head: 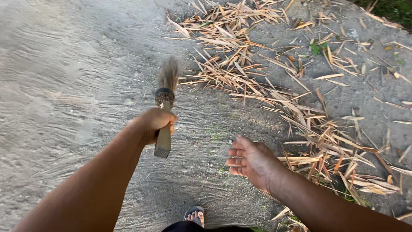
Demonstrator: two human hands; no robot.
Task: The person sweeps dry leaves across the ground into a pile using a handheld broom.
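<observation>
My left hand is closed around the handle of a short broom made of bundled twigs, with a dark band near its top. The bristles point away from me and are blurred over bare grey ground. My right hand hangs empty to the right, palm turned inward and fingers loosely apart. It hovers just left of a strip of dry bamboo leaves.
The dry leaves run in a band from the top centre down to the lower right. The ground at left shows sweep marks. My foot in a sandal is at the bottom edge. Green plants grow at the top right corner.
</observation>
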